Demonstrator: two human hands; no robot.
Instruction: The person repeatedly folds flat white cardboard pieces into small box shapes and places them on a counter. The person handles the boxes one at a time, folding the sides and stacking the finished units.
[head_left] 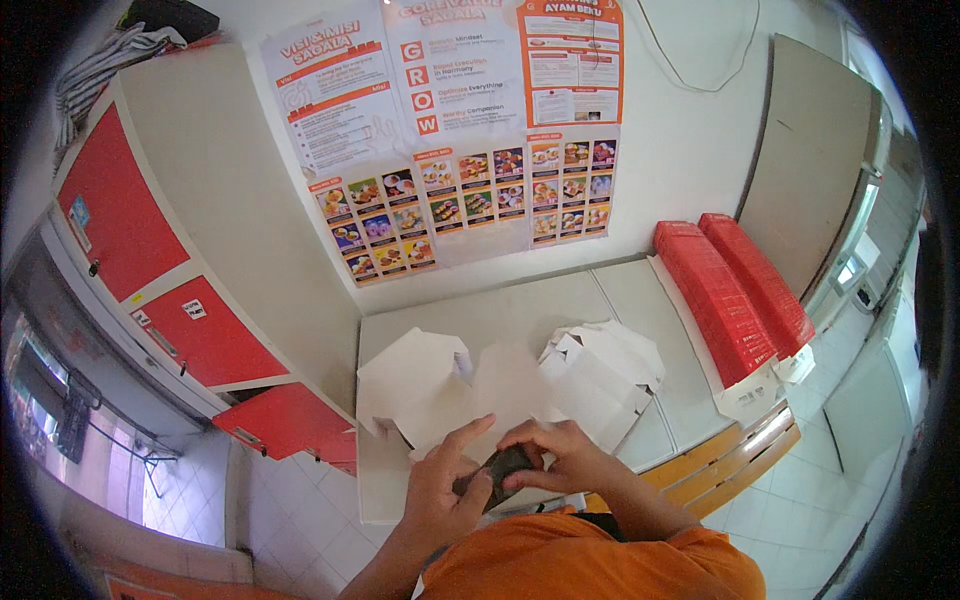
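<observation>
Close to my body, at the near edge of the table (480, 310), I hold a small dark grey object (507, 463) whose kind I cannot make out. My left hand (447, 490) is closed on its left side, thumb against it and index finger pointing away. From the right, my right hand (560, 455) grips the same object with bent fingers and thumb. Just beyond my hands lie white cardboard pieces: one folded board (410, 385) on the left, and a partly folded stack (600, 380) on the right. My fingers cover part of the dark object.
Two long red wrapped packs (712, 305) lie on cardboard at the table's right end. A slatted wooden bench (735, 455) stands by the near right side. On the left rises a cabinet with red doors (205, 330), a lower one ajar. Posters (460, 80) cover the wall behind.
</observation>
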